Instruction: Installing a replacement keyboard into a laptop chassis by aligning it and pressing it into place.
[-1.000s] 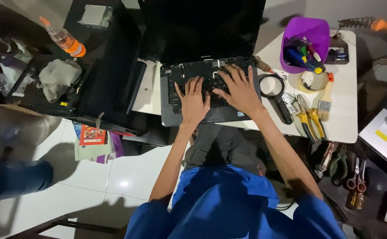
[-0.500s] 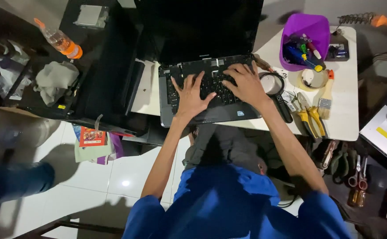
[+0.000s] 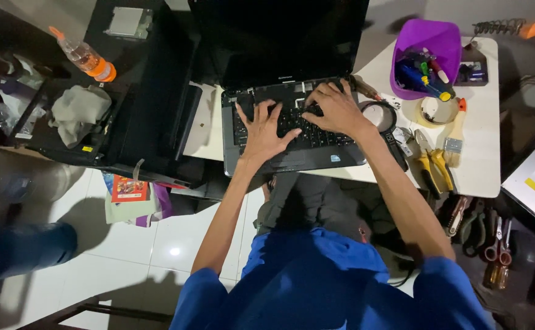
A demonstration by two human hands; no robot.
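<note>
An open black laptop (image 3: 292, 91) sits on a small white table (image 3: 481, 153) in front of me, its screen dark. My left hand (image 3: 262, 131) lies flat with fingers spread on the left half of the keyboard. My right hand (image 3: 335, 109) rests on the right half of the keys, fingers curled down onto them. Neither hand holds anything.
A purple bin (image 3: 426, 58) of pens, a magnifying glass (image 3: 379, 116), a tape roll (image 3: 435, 111), a brush (image 3: 456, 131) and yellow pliers (image 3: 434, 164) lie right of the laptop. A black printer (image 3: 151, 104), a cloth (image 3: 78, 113) and a bottle (image 3: 87, 60) are left. Scissors (image 3: 500, 241) lie lower right.
Both hands have shifted slightly over the keyboard, the right one moving toward its upper right. The view has drifted a little.
</note>
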